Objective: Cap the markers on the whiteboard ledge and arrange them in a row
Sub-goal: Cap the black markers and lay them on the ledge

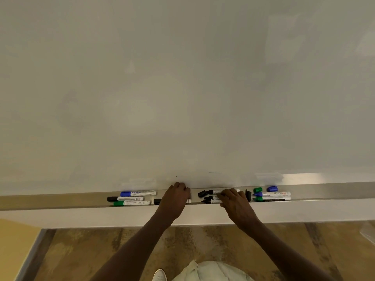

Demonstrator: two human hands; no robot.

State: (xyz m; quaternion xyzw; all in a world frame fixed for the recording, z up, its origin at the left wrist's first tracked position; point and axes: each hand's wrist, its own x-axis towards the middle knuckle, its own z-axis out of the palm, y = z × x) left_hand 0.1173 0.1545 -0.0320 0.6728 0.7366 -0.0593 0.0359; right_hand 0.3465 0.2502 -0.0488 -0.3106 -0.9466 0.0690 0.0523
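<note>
Both arms outstretched: left hand (176, 196) curled round black marker (157, 201), right hand (233, 199) pinching uncapped marker (211, 199).

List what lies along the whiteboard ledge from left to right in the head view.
Three capped markers → left hand → black uncapped markers → right hand → loose black cap → uncapped blue and green markers.

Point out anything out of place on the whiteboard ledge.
Loose caps lie off their markers at the right: a green cap, a blue cap and a black cap. Beside them the blue marker and green marker show bare tips.
</note>
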